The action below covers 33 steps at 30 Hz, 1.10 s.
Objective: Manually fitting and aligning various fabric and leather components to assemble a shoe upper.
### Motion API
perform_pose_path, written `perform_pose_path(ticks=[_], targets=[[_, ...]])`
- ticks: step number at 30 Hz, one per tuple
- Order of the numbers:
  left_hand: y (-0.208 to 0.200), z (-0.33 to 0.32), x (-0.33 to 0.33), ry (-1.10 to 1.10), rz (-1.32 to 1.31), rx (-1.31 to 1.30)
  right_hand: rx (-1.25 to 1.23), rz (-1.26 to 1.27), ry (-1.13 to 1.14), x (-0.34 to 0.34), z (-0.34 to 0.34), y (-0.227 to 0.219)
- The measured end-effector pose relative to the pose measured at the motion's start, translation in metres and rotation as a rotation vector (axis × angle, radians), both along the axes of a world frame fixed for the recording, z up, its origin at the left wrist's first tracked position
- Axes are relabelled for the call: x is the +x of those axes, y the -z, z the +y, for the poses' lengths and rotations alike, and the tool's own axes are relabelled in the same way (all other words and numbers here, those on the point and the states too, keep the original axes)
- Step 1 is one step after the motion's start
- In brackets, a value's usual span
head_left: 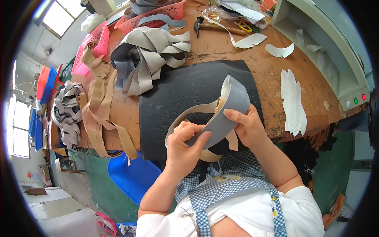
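Grey strip (pixel 229 112) is running diagonally between both hands, left hand (pixel 185 148) pinching its lower end, right hand (pixel 246 126) gripping higher.

From my remote seat, my left hand (pixel 185 144) covers the near end of the grey shoe piece (pixel 221 118), and my right hand (pixel 246 126) hides its far underside. The black mat (pixel 177 91) vanishes beneath both. A pink basket (pixel 158 14) is cut off at the top edge. Tools beside the hammer (pixel 205 25) are too small to identify.
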<state>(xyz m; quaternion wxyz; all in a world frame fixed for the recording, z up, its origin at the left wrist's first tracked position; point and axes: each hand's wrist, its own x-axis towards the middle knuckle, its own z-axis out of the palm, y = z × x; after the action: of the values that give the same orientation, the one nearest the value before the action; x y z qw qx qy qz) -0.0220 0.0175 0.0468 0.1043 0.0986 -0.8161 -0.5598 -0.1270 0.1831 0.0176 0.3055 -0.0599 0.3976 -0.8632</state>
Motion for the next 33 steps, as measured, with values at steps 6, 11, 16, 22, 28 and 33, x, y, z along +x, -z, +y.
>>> perform_pose_path(ticks=[6,11,16,22,28,33], targets=[[-0.001,0.001,0.001,-0.012,-0.003,0.013,0.065,0.035,0.046,-0.001,0.002,0.004],[0.003,0.001,0.002,-0.004,0.019,-0.027,0.049,0.082,0.077,0.004,-0.003,0.000],[-0.015,0.011,-0.001,-0.041,-0.082,0.029,0.164,0.235,0.075,0.019,-0.010,0.009],[-0.007,0.007,0.009,-0.009,-0.039,-0.090,0.028,0.046,0.049,0.002,-0.006,-0.004],[-0.003,0.005,0.009,-0.010,-0.051,-0.046,0.041,0.063,0.071,0.001,-0.003,-0.005],[-0.011,0.002,0.007,-0.045,0.183,-0.423,0.018,0.108,0.080,-0.001,-0.007,-0.006]])
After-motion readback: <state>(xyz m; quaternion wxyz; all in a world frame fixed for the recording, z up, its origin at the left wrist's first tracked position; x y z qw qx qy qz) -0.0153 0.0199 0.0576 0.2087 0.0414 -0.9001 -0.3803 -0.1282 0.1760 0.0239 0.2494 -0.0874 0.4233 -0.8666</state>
